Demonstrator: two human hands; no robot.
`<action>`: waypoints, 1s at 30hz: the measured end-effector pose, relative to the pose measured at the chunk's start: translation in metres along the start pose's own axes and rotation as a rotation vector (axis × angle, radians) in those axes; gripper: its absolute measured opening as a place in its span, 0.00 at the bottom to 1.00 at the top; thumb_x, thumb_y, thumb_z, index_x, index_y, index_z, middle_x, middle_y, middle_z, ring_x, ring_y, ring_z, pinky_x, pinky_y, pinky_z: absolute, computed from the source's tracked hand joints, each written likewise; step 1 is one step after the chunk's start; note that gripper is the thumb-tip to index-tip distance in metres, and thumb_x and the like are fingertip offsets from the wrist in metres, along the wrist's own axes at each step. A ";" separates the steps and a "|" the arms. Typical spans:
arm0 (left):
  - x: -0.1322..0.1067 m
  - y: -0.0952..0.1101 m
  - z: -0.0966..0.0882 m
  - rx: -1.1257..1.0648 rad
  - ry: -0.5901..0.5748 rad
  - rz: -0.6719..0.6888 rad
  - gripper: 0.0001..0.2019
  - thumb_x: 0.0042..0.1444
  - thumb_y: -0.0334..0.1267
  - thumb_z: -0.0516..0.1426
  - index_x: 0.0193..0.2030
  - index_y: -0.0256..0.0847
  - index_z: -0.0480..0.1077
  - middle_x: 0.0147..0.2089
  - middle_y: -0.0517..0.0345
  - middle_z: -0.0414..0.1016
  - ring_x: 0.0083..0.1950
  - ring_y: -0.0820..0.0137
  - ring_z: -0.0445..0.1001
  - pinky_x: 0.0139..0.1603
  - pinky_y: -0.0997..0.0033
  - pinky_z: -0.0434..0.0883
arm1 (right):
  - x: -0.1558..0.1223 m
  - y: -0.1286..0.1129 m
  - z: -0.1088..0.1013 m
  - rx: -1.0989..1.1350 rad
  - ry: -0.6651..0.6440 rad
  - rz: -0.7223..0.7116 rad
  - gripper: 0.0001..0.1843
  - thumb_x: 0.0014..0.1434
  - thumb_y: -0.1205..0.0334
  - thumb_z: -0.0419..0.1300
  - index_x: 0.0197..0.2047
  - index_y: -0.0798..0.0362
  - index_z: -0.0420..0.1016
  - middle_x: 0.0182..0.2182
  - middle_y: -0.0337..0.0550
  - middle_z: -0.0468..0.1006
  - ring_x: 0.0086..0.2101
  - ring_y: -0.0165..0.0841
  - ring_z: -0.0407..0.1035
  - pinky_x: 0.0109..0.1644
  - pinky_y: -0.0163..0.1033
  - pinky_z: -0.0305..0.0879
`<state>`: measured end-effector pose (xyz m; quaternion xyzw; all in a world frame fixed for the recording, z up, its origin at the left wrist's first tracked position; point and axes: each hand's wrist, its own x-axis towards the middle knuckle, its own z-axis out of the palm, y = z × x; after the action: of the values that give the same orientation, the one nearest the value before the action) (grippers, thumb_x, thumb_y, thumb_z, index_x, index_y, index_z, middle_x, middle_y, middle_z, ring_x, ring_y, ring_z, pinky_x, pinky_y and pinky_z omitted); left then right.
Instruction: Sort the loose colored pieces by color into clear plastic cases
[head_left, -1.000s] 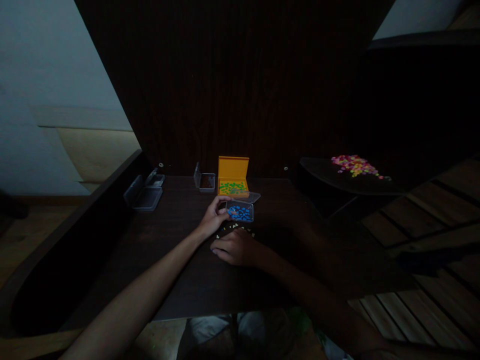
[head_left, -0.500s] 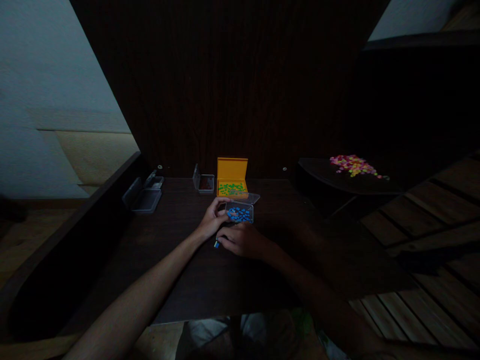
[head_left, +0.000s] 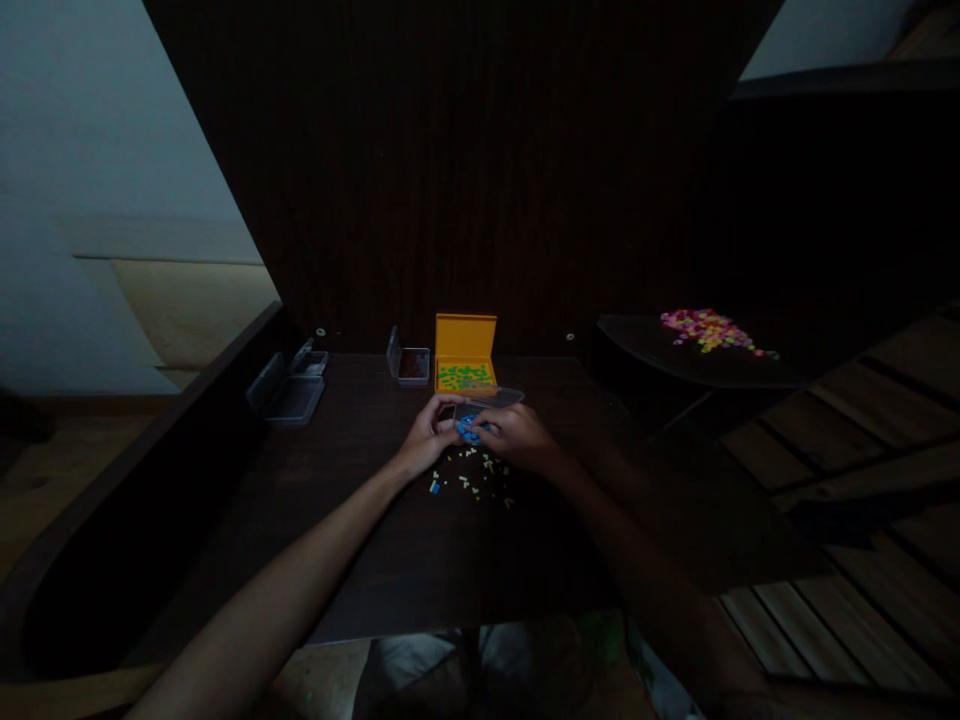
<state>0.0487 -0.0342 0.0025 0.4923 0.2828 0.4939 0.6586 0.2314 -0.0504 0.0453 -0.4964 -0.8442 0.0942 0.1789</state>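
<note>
A small clear plastic box of blue pieces [head_left: 469, 428] sits mid-table, mostly covered by my hands. My left hand [head_left: 429, 432] curls round its left side. My right hand [head_left: 517, 437] lies over the box from the right, fingers bent at the blue pieces; whether it holds one I cannot make out. Several small pale and yellow pieces [head_left: 476, 480] and one blue piece [head_left: 433, 487] lie loose on the dark table [head_left: 390, 560] just in front of my hands. Behind the box stands an open yellow case with green pieces [head_left: 465, 362].
A small clear box with a brown inside [head_left: 410, 362] stands left of the yellow case. Two clear lidded boxes [head_left: 291, 388] lie at the table's left edge. A heap of pink and yellow pieces [head_left: 705, 330] rests on a dark surface at the right. A dark wooden panel rises behind.
My right hand has lifted off the loose pieces near the table's front and moved up onto the box of blue pieces, uncovering the loose pieces. My left hand has stayed on the box.
</note>
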 end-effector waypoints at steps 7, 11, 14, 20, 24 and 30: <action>-0.001 -0.001 -0.002 0.013 -0.021 0.014 0.24 0.36 0.24 0.62 0.44 0.41 0.68 0.53 0.57 0.72 0.40 0.73 0.76 0.39 0.75 0.73 | 0.005 -0.011 0.000 -0.087 -0.078 0.031 0.12 0.62 0.59 0.57 0.42 0.49 0.82 0.31 0.42 0.82 0.34 0.34 0.74 0.36 0.34 0.59; 0.000 -0.003 -0.003 0.036 -0.021 0.033 0.24 0.36 0.24 0.62 0.44 0.41 0.68 0.52 0.56 0.72 0.44 0.70 0.76 0.44 0.72 0.73 | 0.006 -0.011 0.000 -0.090 -0.112 0.050 0.12 0.63 0.60 0.57 0.42 0.49 0.82 0.31 0.42 0.82 0.34 0.34 0.74 0.37 0.34 0.59; 0.001 -0.004 -0.003 0.028 -0.026 0.033 0.24 0.36 0.24 0.62 0.43 0.41 0.69 0.53 0.56 0.72 0.44 0.70 0.76 0.42 0.73 0.73 | 0.006 -0.011 0.000 -0.090 -0.122 0.050 0.12 0.63 0.60 0.57 0.43 0.48 0.82 0.32 0.42 0.82 0.35 0.34 0.73 0.37 0.34 0.60; 0.001 -0.005 -0.004 0.034 -0.025 0.028 0.24 0.37 0.23 0.62 0.44 0.41 0.68 0.53 0.56 0.72 0.42 0.71 0.75 0.41 0.74 0.73 | 0.005 -0.011 -0.002 -0.102 -0.140 0.039 0.13 0.63 0.60 0.56 0.44 0.48 0.82 0.34 0.43 0.82 0.35 0.35 0.74 0.38 0.35 0.61; 0.001 -0.006 -0.006 0.043 -0.010 0.028 0.24 0.37 0.24 0.62 0.44 0.41 0.69 0.54 0.56 0.71 0.40 0.72 0.75 0.37 0.75 0.71 | 0.002 -0.009 -0.005 -0.094 -0.120 0.024 0.14 0.62 0.62 0.56 0.47 0.48 0.81 0.36 0.43 0.83 0.38 0.36 0.74 0.40 0.36 0.62; 0.000 -0.005 -0.005 0.041 -0.005 0.026 0.24 0.36 0.21 0.60 0.44 0.41 0.69 0.54 0.56 0.71 0.43 0.71 0.74 0.41 0.74 0.72 | 0.000 -0.009 -0.007 -0.058 -0.123 0.031 0.17 0.59 0.65 0.56 0.46 0.44 0.82 0.34 0.40 0.83 0.33 0.33 0.74 0.38 0.35 0.61</action>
<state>0.0463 -0.0324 -0.0035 0.5106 0.2846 0.4952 0.6427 0.2269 -0.0551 0.0545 -0.5076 -0.8483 0.1027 0.1109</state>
